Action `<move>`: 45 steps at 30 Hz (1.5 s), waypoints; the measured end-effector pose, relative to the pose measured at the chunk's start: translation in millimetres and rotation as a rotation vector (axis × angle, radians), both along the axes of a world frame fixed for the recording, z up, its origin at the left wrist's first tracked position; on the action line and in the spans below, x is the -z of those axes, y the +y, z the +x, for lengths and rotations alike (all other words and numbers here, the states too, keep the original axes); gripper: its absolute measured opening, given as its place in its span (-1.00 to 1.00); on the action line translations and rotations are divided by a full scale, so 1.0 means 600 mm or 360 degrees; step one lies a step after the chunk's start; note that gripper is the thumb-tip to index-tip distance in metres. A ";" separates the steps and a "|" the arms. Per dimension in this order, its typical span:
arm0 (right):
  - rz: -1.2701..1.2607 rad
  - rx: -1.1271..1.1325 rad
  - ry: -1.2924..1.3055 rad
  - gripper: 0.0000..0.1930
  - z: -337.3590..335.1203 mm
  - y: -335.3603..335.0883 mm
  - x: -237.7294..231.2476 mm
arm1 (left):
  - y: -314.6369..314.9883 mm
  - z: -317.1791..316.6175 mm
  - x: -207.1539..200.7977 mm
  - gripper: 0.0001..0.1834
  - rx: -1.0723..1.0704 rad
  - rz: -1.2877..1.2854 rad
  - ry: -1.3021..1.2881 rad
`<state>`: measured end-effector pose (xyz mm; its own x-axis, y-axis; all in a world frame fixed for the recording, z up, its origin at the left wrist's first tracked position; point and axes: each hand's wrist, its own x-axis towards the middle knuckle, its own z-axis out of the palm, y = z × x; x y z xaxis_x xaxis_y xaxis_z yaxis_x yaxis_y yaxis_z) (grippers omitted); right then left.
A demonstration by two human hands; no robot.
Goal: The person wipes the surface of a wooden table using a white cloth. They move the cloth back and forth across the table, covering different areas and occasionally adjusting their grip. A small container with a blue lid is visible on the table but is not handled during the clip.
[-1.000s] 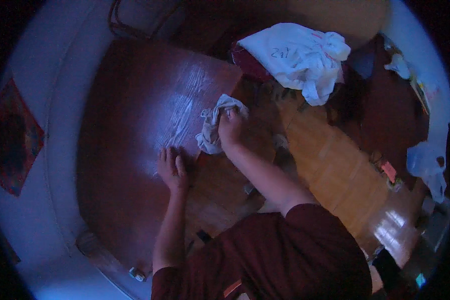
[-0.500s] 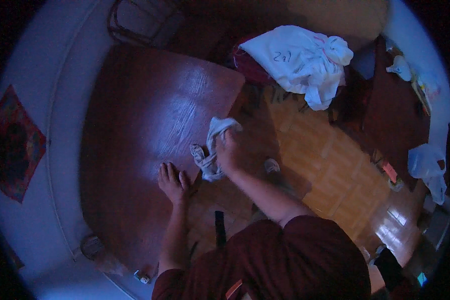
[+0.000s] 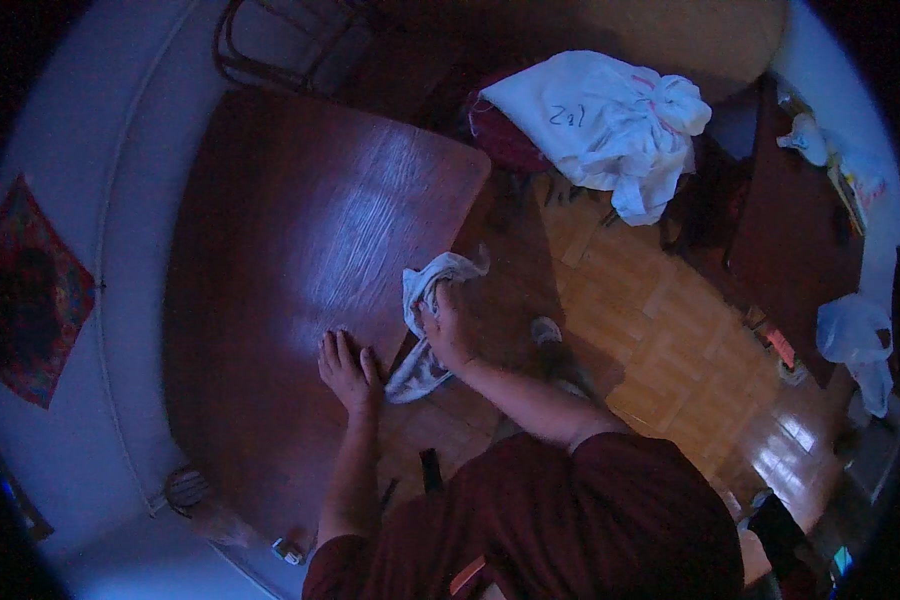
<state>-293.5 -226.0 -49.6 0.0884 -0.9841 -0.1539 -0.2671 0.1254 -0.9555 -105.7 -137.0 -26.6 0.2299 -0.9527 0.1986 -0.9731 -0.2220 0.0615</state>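
A dark reddish-brown wooden table with a glossy streaked top fills the left half of the view. At its right edge my right hand grips a pale, stained cloth. One part of the cloth lies against the table's edge above the hand, and another part hangs below it past the edge. My left hand rests palm down on the tabletop near the same edge, fingers spread, holding nothing.
A big white tied sack stands beyond the table's far right corner. A chair is behind the table. Another dark table stands at the right, with a clear plastic bag beside it. Tiled floor lies between.
My right hand has shifted down and slightly left along the table edge. The cloth has changed shape, its lower part now hanging past the edge. My left hand has barely moved.
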 end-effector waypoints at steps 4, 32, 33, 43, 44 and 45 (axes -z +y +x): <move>-0.0629 0.0431 0.0271 -0.50 -0.058 -0.111 0.049 | -0.003 -0.003 0.002 -0.42 0.0016 -0.0025 0.0005; -0.0181 0.0767 0.0844 -0.65 0.049 -0.084 0.010 | -0.018 -0.003 0.007 -0.43 0.0017 -0.0078 0.0131; -0.0457 0.0761 0.0831 -0.64 0.084 -0.030 0.044 | -0.020 -0.007 0.004 -0.43 0.0013 -0.0096 0.0134; -0.0155 0.0201 -0.0375 -0.51 0.041 0.027 -0.036 | -0.008 0.029 0.013 -0.53 0.0138 -0.0330 0.0101; -0.0185 0.0322 -0.0513 -0.51 0.015 -0.025 -0.103 | -0.004 0.035 0.009 -0.53 0.0124 -0.0348 0.0082; -0.0202 0.0317 -0.0467 -0.49 -0.026 -0.098 -0.072 | -0.012 0.016 0.011 -0.52 0.0174 -0.0362 0.0107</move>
<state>-309.2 -284.7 -6.4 -0.0844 -0.9961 -0.0264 0.0378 0.0232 -0.9990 -96.2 -144.1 -33.4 0.1480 -0.9053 0.3982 -0.9826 -0.0888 0.1633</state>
